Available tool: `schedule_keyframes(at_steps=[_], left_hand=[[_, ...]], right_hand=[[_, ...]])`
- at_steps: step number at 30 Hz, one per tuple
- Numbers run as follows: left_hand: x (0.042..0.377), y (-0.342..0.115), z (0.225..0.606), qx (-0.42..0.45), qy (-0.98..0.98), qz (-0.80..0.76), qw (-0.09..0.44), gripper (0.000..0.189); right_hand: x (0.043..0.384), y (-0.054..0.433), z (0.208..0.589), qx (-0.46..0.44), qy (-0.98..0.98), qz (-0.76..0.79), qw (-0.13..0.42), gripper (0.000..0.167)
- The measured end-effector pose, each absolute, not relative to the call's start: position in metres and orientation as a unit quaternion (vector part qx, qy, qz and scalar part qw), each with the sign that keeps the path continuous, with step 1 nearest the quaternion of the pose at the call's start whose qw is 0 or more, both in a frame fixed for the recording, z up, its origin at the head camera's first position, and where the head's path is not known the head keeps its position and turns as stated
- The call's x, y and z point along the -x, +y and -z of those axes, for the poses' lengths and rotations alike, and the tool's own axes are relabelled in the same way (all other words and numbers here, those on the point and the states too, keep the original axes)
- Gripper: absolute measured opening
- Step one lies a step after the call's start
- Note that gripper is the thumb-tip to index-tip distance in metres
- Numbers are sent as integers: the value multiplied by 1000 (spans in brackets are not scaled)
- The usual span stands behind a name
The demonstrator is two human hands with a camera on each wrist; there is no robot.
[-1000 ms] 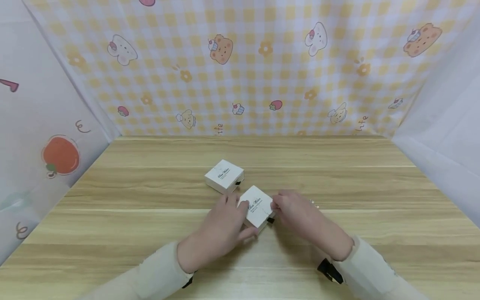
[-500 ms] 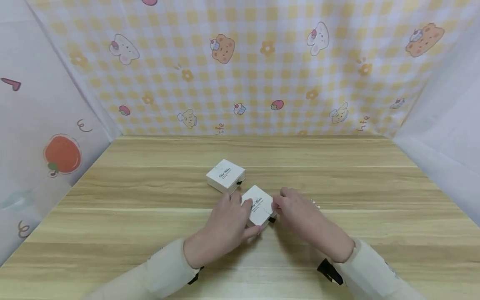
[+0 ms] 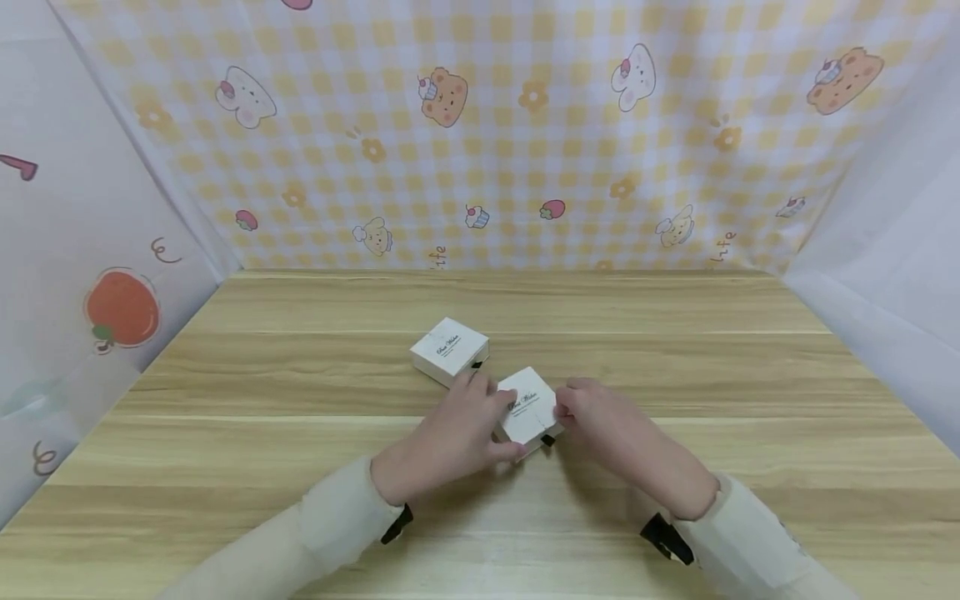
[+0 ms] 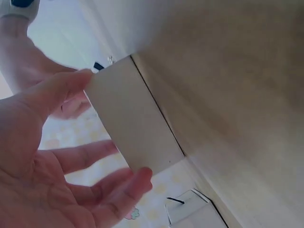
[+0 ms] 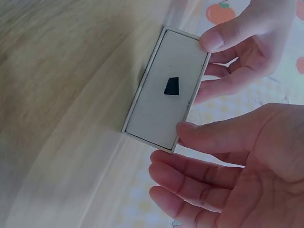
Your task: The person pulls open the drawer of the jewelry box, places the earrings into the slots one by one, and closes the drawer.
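A small white gift box (image 3: 527,410) with "Best Wishes" lettering lies on the table between both hands. My left hand (image 3: 450,437) grips it, thumb at the near corner and fingers at the far left side. At its right corner my right hand (image 3: 622,433) pinches with thumb and curled fingers; in the right wrist view the thumb touches the front edge. That view shows the box's drawer front, sitting inside the sleeve, with a black pull tab (image 5: 172,86). The left wrist view shows the box's plain side (image 4: 135,118).
A second white gift box (image 3: 448,348), also with a black tab, sits just behind the left hand. A tiny shiny item (image 4: 110,60) appears beyond the held box in the left wrist view. A checked curtain (image 3: 495,133) hangs behind the wooden table (image 3: 262,375).
The held gift box has shifted a little to the right, with both hands moving along. Small shiny items beside the right hand are now hidden in the head view. The second box stays put.
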State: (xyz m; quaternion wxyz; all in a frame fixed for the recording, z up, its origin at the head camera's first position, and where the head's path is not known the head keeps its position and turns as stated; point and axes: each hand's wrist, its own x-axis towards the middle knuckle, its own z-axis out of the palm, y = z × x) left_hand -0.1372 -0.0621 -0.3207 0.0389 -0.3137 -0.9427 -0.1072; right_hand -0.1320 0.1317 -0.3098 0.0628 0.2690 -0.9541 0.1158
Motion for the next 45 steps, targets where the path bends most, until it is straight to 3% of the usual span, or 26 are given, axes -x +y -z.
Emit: schedule_keyframes(at_steps=[10, 14, 20, 35, 41, 45], left_hand=[[169, -56, 313, 314, -937, 145, -48, 68], [179, -53, 310, 326, -931, 152, -58, 64], [189, -48, 307, 339, -921, 175, -74, 39], [214, -34, 301, 338, -919, 174, -107, 65], [221, -29, 300, 349, -916, 165, -108, 44], [225, -25, 299, 347, -917, 162, -112, 46]], right_hand=[[136, 135, 305, -219, -967, -132, -8, 11], [138, 137, 302, -218, -967, -133, -20, 11], [146, 139, 297, -210, -969, -125, -40, 9], [169, 144, 286, -192, -974, -89, -81, 13], [178, 148, 284, -178, -974, -93, -106, 13], [182, 149, 283, -168, -974, -100, -113, 12]])
